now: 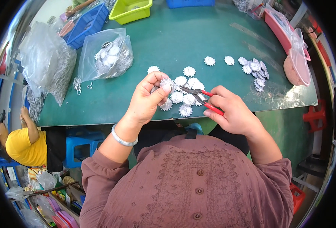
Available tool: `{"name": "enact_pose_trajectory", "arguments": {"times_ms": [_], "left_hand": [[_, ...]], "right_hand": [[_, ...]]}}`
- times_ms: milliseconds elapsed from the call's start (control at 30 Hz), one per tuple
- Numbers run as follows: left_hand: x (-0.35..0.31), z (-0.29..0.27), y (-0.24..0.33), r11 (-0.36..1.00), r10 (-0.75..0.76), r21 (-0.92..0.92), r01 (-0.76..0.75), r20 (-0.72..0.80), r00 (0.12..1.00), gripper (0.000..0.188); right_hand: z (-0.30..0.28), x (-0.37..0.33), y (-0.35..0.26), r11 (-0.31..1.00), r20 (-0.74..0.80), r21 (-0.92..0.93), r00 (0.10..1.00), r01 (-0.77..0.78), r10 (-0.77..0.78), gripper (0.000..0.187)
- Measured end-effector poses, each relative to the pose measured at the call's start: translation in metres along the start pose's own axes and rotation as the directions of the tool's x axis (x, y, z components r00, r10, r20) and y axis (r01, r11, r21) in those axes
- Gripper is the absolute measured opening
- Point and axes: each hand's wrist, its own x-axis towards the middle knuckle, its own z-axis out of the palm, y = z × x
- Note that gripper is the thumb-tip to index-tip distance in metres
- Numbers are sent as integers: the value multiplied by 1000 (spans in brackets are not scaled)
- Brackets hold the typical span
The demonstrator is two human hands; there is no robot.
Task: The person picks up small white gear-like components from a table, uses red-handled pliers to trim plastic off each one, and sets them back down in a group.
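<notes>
Between the thumb and fingers of my left hand [147, 97] is a round, notched silver-white disc [168, 84]. My right hand [230, 110] is wrapped around the red handles of a pair of pliers [213, 107]. Their dark jaws point left, close to the held disc; whether they touch it I cannot tell. Under and beside the pliers lies a loose cluster of similar discs [176, 97] on the green table [168, 41]. A second group of discs [254, 67] is piled further right, with two single ones a little to its left.
A clear bag of discs [111, 55] and a large bag of silver metal pieces [54, 60] sit at the left. Blue [88, 26] and yellow-green [130, 10] bins stand along the far side. A pink bin [280, 30] is at right. A person in yellow [27, 146] is at far left.
</notes>
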Motion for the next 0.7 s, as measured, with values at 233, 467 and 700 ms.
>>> {"name": "enact_pose_trajectory", "arguments": {"times_ms": [233,467,700], "left_hand": [[-6,4,0,997,32,-70,-30,29,999,13],[-9,8,-5,994,45,-106,-41,41,998,10],[-13,6,-4,994,69,-94,-63,68,995,10]], "right_hand": [[2,1,-9,1000,17,8,1000,-20,20,17],[5,0,-14,999,19,-25,999,-33,33,17],[6,1,-19,996,19,-81,999,-44,46,16]]}}
